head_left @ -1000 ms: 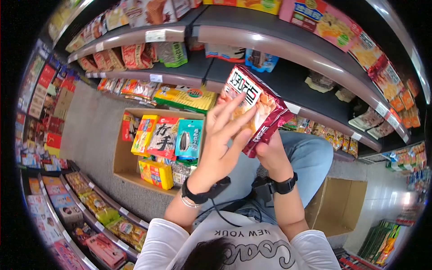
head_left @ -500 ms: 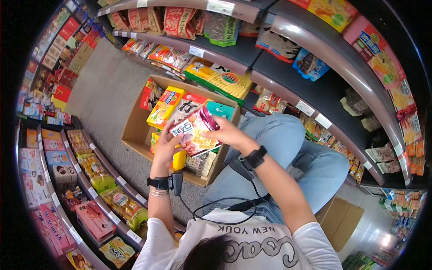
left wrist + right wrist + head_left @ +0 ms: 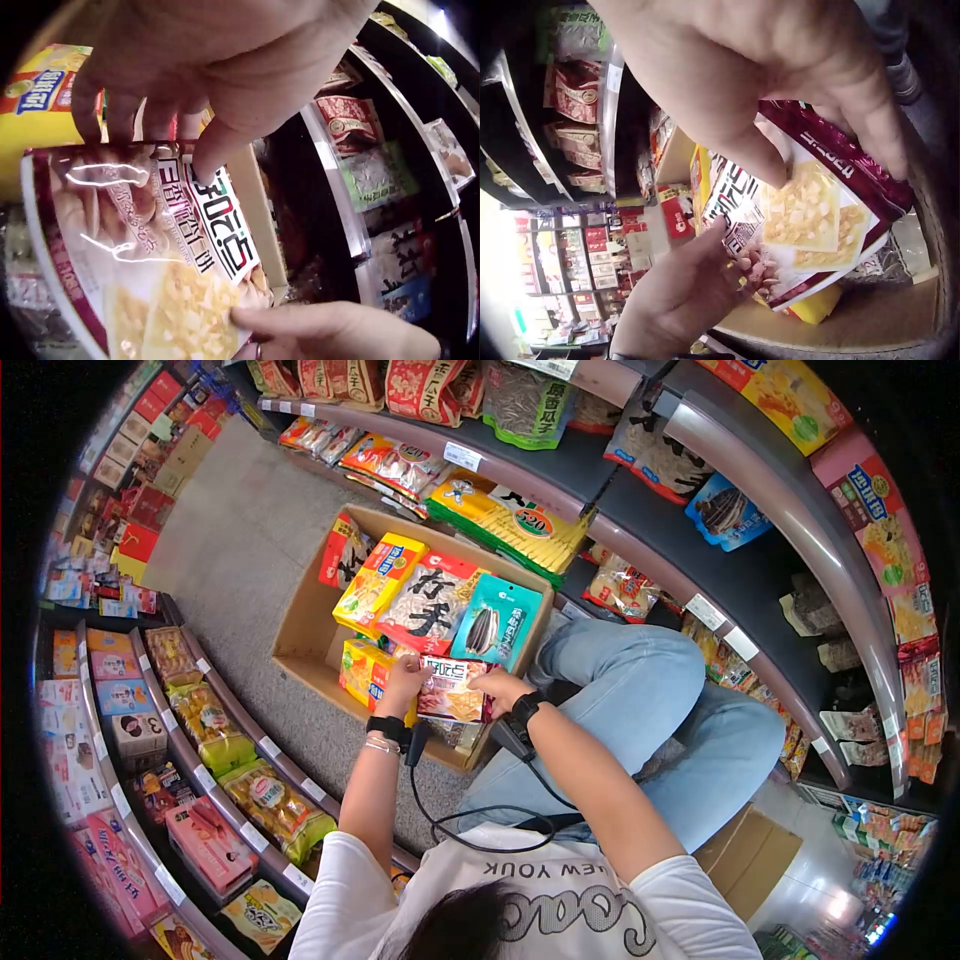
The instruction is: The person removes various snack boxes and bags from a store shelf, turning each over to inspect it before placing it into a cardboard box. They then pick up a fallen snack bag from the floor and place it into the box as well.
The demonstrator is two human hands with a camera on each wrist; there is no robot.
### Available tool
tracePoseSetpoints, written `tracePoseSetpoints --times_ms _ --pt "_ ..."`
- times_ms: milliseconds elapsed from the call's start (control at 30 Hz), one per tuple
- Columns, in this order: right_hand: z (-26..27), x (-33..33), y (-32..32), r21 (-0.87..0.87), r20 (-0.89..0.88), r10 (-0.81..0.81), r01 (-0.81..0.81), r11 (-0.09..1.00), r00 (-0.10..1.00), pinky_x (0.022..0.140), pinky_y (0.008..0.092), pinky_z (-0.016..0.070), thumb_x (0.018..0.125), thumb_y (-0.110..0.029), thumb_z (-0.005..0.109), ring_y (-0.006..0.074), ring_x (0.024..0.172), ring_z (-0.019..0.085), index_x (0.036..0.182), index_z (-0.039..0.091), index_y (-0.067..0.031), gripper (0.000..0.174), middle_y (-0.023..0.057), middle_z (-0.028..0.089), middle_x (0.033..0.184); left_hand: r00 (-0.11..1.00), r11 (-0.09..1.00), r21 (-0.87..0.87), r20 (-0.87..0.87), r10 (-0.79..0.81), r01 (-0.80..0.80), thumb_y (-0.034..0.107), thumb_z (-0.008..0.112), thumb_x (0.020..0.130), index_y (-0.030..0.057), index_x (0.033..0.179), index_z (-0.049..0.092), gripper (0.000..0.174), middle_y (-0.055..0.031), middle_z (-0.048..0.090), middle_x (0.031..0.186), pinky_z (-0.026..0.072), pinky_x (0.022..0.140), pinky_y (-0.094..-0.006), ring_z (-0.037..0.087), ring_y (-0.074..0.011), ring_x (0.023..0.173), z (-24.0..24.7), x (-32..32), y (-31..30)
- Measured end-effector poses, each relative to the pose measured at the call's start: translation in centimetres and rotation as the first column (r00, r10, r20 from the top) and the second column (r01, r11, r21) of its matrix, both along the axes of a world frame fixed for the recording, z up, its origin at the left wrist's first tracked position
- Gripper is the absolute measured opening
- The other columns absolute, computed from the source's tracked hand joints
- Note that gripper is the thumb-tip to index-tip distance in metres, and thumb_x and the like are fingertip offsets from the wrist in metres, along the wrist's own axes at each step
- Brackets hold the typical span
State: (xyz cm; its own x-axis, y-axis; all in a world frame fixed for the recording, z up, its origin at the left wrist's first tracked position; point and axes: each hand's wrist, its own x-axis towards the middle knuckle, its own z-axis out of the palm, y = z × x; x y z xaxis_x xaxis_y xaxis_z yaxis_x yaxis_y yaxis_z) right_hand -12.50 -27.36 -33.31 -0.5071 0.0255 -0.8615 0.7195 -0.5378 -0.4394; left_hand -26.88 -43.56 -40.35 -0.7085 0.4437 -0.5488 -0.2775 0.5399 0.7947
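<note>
While the person's white shirt (image 3: 500, 860) fills the near side of the head view, both forearms reach out over the carton (image 3: 308, 645), each with a black strap at the wrist. Over the carton's near edge, towards its near right corner, is a white and maroon biscuit packet (image 3: 452, 705), printed side up. The left hand (image 3: 403, 680) grips its left end with the thumb on the printed front, and the right hand (image 3: 503, 690) pinches its right end, thumb also on the front. Whether the packet touches what lies below it cannot be told

Beneath it, by the near right corner, a clear bag (image 3: 458, 737) shows in part. Along the near edge, partly behind the left hand, lies a yellow packet (image 3: 362, 670). Farther in, a teal seed bag (image 3: 500, 622) leans by the right edge, a red and white bag (image 3: 428, 600) with black characters fills the middle, and a yellow box (image 3: 382, 582) slants beside it. A red packet (image 3: 343, 552) stands in the far left corner. Right of the carton are legs in pale jeans (image 3: 625, 675); past its far edge, a yellow noodle pack (image 3: 515, 525) lies by the lowest shelf, with a blue bag (image 3: 728, 515) on the shelf above
</note>
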Motion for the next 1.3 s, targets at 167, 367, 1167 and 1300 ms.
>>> tracePoseSetpoints --times_ms 167,367,1167,1300 --pt "-4.6 0.3 0.0 -0.159 0.062 0.034 -0.024 0.987 0.997 0.086 0.0597 0.0447 0.087 -0.02 0.053 0.0429 0.118 0.047 0.135 0.036 -0.0036 0.053 0.0251 0.046 0.131 0.999 1.0 -0.022 0.037 -0.003 0.004 0.005 0.067 0.08 -0.0017 0.108 0.056 0.031 -0.0078 0.065 0.089 0.0498 0.063 -0.0265 0.062 -0.0151 0.076 -0.1 0.4 0.8" --pt "-5.7 0.7 -0.2 -0.19 0.08 0.017 -0.001 0.982 0.997 0.083 0.0609 0.0467 0.087 -0.012 0.048 0.0512 0.108 0.05 0.134 0.035 0.0019 0.05 0.031 0.048 0.125 0.935 0.963 -0.231 -0.287 -0.206 0.141 0.013 0.069 0.077 0.0006 0.093 0.064 0.021 -0.0108 0.067 0.077 0.0506 0.063 -0.0326 0.065 -0.0209 0.069 -1.5 0.1 0.6" --pt "5.9 1.7 5.7 -0.257 -0.505 -0.576 0.525 0.811 0.643 0.082 0.0397 0.0499 0.091 -0.025 0.054 0.0243 0.097 0.06 0.116 0.052 -0.0055 0.032 0.012 0.06 0.11 0.902 0.962 0.136 -0.398 -0.167 0.238 0.013 0.061 0.085 -0.0024 0.105 0.062 0.025 -0.0093 0.067 0.09 0.0493 0.073 -0.0276 0.063 -0.0152 0.082 7.4 -0.7 8.8" --pt "13.2 6.9 8.9 -0.382 -0.697 -0.616 0.537 0.752 0.368 0.086 0.0413 0.0494 0.095 -0.022 0.049 0.0257 0.101 0.06 0.118 0.05 -0.0047 0.029 0.0128 0.059 0.111 0.9 0.866 0.344 -0.371 -0.229 0.363 0.008 0.057 0.088 -0.0019 0.105 0.06 0.02 -0.0073 0.065 0.093 0.0473 0.077 -0.0261 0.06 -0.0131 0.086 18.6 5.1 16.5"
